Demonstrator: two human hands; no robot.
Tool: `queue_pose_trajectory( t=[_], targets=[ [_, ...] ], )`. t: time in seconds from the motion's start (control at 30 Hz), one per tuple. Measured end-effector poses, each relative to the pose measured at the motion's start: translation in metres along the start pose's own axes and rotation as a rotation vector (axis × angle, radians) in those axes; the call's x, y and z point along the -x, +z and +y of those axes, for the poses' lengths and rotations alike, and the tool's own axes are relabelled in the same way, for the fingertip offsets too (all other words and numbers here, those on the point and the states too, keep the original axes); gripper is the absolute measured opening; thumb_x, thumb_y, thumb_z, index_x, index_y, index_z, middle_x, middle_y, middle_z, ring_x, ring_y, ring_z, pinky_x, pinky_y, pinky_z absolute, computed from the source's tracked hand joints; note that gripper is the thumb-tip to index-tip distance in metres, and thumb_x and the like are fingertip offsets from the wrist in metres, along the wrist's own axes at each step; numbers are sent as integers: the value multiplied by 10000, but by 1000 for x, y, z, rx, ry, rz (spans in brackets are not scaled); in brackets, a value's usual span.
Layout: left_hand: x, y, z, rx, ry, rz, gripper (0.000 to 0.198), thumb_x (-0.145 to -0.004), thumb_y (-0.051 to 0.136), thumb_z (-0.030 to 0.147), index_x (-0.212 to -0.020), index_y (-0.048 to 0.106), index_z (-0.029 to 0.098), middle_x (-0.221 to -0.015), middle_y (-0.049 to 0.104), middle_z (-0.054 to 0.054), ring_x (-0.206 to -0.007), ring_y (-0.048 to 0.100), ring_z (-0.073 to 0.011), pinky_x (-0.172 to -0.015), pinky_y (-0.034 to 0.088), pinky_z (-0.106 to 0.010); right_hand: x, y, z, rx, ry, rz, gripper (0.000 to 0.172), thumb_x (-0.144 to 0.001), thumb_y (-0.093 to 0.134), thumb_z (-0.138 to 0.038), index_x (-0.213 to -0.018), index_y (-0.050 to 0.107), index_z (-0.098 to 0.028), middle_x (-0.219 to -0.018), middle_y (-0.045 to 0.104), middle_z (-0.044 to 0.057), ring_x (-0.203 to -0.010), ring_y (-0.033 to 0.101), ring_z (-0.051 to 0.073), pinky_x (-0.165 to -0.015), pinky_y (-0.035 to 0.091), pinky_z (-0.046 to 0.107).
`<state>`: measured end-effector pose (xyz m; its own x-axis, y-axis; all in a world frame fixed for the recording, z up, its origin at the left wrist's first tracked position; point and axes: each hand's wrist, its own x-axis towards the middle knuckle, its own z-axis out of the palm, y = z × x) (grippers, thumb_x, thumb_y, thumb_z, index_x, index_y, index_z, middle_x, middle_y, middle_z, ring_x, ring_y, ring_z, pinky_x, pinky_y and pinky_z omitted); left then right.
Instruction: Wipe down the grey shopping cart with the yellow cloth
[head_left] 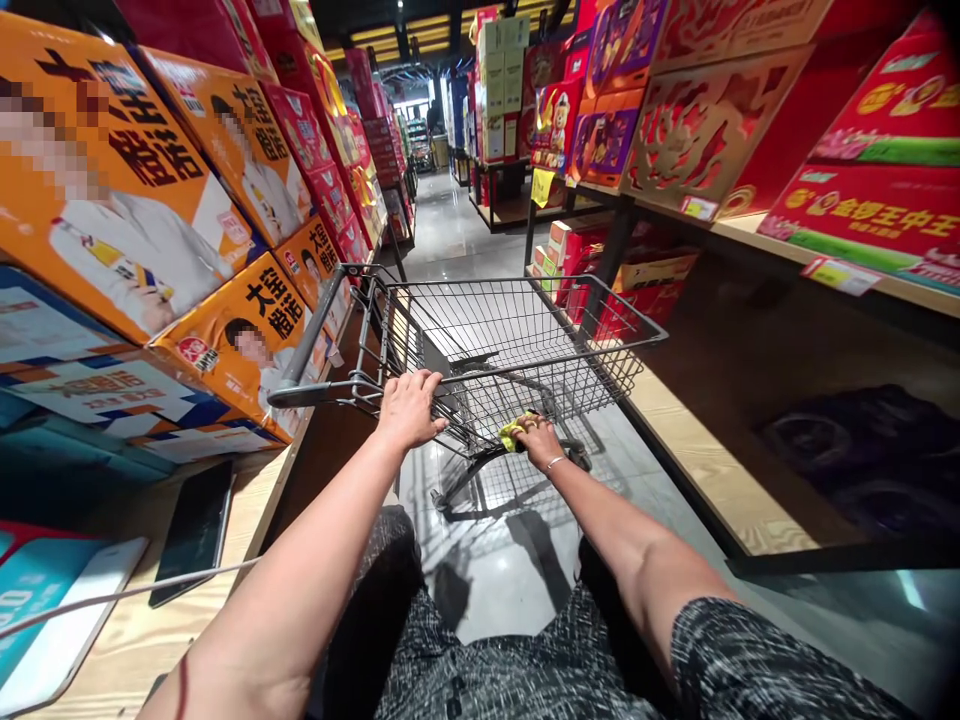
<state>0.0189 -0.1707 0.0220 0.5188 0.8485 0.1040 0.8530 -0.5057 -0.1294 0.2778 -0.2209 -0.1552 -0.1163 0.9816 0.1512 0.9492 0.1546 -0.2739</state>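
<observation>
A grey wire shopping cart (517, 325) stands sideways across the aisle in front of my knees, its basket bare and its handle to the left. My left hand (409, 408) is closed over the near top rim of the basket, close to the handle end. Lower down, my right hand (538, 440) presses a yellow-green cloth (513, 433) against the side wires near the bottom of the basket. Its fingers are bent over the cloth, and a thin bracelet circles that wrist. The cart's wheels rest on the grey floor (480, 590).
Orange drink cartons (112, 180) are stacked on the left. A black phone-like device (195, 530) lies on the wooden ledge there, with a cable crossing nearby. At right, a wooden shelf (750, 240) carries red gift boxes (862, 210). The aisle runs on behind the cart.
</observation>
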Motion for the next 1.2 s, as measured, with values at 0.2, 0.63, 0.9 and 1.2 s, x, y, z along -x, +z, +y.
queue_pose_trajectory(
  t=[0.2, 0.63, 0.9, 1.2],
  targets=[
    [0, -1, 5, -21, -21, -8, 804, -759, 762, 526, -1441, 455, 229, -1471, 483, -129, -1278, 460, -366, -1046, 324, -498, -26, -75, -50, -40, -148, 256, 581, -885, 501, -172, -1439, 535, -343, -1474, 483, 60, -1283, 394, 298, -1024, 347, 459],
    [4, -5, 1, 10, 22, -24, 679, -844, 663, 511, -1395, 488, 155, -1320, 571, -147, -1221, 502, -339, -1063, 325, -447, -53, -169, 58, 79, 86, 42, 486, -746, 610, -203, -1227, 641, -262, -1192, 701, 43, -1038, 623, 236, -833, 441, 315],
    [-3, -3, -1, -36, -8, -49, 737, -798, 679, 559, -1393, 498, 163, -1346, 533, -172, -1236, 466, -361, -1084, 311, -490, -41, -184, 115, 232, 410, -13, 480, -711, 619, -151, -1174, 659, -271, -1154, 723, 51, -1009, 648, 245, -747, 426, 301],
    [-22, -4, 30, 39, 43, -115, 822, -791, 720, 514, -1515, 382, 317, -1560, 398, -117, -1409, 313, -374, -1122, 213, -589, -44, -175, 16, 162, 276, -18, 417, -769, 631, -192, -1181, 655, -250, -1073, 729, 83, -949, 636, 259, -775, 422, 323]
  ],
)
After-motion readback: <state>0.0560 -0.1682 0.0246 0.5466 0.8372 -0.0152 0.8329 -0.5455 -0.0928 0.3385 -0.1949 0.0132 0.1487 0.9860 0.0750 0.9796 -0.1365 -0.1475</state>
